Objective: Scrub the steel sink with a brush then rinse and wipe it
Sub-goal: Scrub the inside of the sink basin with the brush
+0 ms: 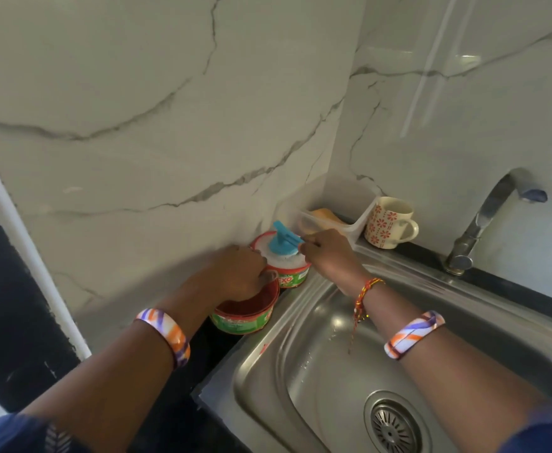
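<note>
Sitting in soap tub (289, 273): brush (282, 241).

Dark countertop (222, 351), steel sink (317, 354) set in, two green tubs (245, 322), clear tray (340, 223), patterned mug (387, 223)

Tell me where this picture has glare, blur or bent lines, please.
Head view: glare streaks the glossy wall at upper right and the steel sink; the white pipe at the left edge bows from the wide lens; both hands, left and right, look slightly soft.
</note>
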A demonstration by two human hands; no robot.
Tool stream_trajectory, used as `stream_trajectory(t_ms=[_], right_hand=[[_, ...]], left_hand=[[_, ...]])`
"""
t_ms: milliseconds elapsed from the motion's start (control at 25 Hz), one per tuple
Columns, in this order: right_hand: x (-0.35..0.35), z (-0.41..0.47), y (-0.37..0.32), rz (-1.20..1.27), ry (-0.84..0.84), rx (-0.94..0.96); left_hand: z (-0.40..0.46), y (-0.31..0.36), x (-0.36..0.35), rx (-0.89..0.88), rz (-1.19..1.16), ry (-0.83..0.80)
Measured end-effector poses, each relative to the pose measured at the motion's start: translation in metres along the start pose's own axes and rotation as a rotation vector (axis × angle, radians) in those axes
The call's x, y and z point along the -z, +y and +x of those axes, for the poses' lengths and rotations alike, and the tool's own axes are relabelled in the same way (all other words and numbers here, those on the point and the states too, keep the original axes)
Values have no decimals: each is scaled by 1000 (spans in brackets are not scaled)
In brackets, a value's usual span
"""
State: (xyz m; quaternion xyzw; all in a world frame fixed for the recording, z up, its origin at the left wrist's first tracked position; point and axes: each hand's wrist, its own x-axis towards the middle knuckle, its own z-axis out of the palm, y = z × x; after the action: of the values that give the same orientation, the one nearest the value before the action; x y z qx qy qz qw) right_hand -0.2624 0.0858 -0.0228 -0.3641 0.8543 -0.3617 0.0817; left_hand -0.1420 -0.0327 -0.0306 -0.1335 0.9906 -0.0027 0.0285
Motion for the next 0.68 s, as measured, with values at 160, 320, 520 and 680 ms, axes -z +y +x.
stream_trajectory(t_ms=[160,320,520,680], right_hand=[[6,6,-8,-13,62,41],[-7,2,0,-1,-17,-34],[-2,2,-4,88,21,-86],[34,-10,-27,403,110,-84]], left_hand=[[2,-1,1,-8,-26,6],[4,-4,-3,-2,-56,4],[2,-5,-1,-18,-21,-9],[-6,1,5,3,12,-52]])
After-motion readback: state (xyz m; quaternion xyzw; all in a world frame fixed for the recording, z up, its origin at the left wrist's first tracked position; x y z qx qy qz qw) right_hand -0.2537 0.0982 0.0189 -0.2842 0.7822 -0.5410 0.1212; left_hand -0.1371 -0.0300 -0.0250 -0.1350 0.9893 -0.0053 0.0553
